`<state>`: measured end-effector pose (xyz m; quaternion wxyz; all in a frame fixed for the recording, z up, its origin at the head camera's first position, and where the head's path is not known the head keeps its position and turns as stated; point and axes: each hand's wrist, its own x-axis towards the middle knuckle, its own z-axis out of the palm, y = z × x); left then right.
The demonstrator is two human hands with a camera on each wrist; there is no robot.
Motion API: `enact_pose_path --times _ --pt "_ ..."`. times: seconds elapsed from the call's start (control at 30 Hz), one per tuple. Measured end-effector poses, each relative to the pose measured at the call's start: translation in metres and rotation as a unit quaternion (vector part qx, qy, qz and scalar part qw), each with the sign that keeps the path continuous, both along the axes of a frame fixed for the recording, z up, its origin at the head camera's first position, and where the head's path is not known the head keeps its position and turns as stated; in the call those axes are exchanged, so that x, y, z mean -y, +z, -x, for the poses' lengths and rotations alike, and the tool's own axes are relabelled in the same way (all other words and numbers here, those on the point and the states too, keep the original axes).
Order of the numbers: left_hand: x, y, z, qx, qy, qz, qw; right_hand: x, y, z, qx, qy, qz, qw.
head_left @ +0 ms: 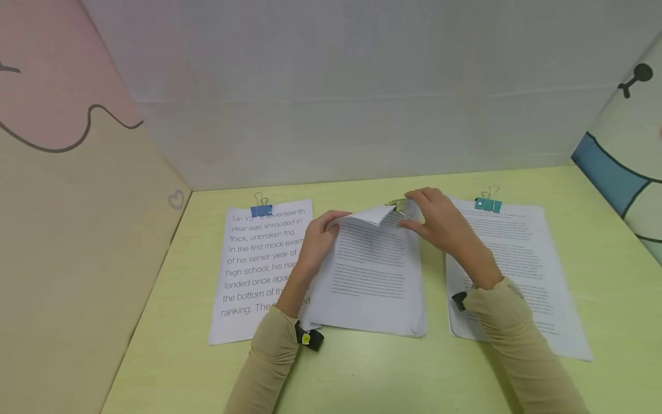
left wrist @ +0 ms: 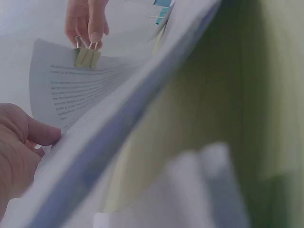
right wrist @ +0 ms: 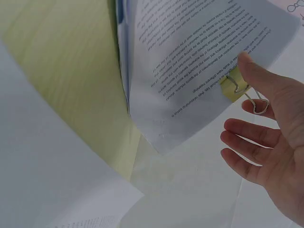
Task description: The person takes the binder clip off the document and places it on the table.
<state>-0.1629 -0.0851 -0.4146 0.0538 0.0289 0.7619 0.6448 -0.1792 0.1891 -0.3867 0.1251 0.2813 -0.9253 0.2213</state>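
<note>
The middle stack of printed paper [head_left: 368,287] has its top edge bent up off the table. My left hand [head_left: 319,238] pinches that stack near its upper left corner; in the left wrist view the thumb [left wrist: 45,133] presses on the sheets. A yellow binder clip [right wrist: 232,88] with wire handles sits on the top edge. Around this clip, my right hand [head_left: 442,221] has its thumb on one side and its index finger at a wire handle, while the other fingers [right wrist: 251,137] stay loosely bent away from the paper.
To the left lies a large-print sheet [head_left: 253,276] with a blue binder clip [head_left: 261,210], partly covered by the left arm. On the right, another printed stack [head_left: 504,247] bears a teal clip [head_left: 488,204], under the right forearm. A pale wall [head_left: 362,115] rises behind the yellow table [head_left: 372,374].
</note>
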Motion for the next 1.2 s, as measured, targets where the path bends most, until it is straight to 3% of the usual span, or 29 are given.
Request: enact_pose_path --times 0.1,0.3,0.43,0.53,0.7,0.9,1.2 --pt "0.001 0.003 -0.001 -0.027 -0.006 0.022 0.9994 0.000 -0.002 0.000 -0.046 -0.003 -0.024 0.9986" --pt "0.001 0.009 -0.002 -0.086 -0.021 0.079 0.9929 -0.001 -0.004 -0.002 -0.038 -0.047 -0.075 0.9953" --pt "0.001 0.010 -0.005 -0.080 -0.037 0.089 0.9922 -0.001 -0.003 -0.003 -0.012 -0.072 -0.093 0.9931" --pt "0.001 0.010 -0.006 -0.070 -0.047 0.097 0.9918 -0.002 -0.005 -0.002 -0.019 -0.066 -0.095 0.9931" --pt "0.002 0.009 -0.006 -0.064 -0.059 0.118 0.9891 -0.009 -0.010 0.000 -0.120 -0.023 -0.065 0.9904" --pt "0.002 0.008 -0.004 -0.073 -0.063 0.143 0.9850 -0.011 -0.010 0.004 -0.249 -0.011 -0.015 0.9683" --pt "0.003 0.008 -0.003 -0.064 -0.058 0.144 0.9858 -0.014 -0.002 0.002 -0.261 -0.042 0.031 0.9640"
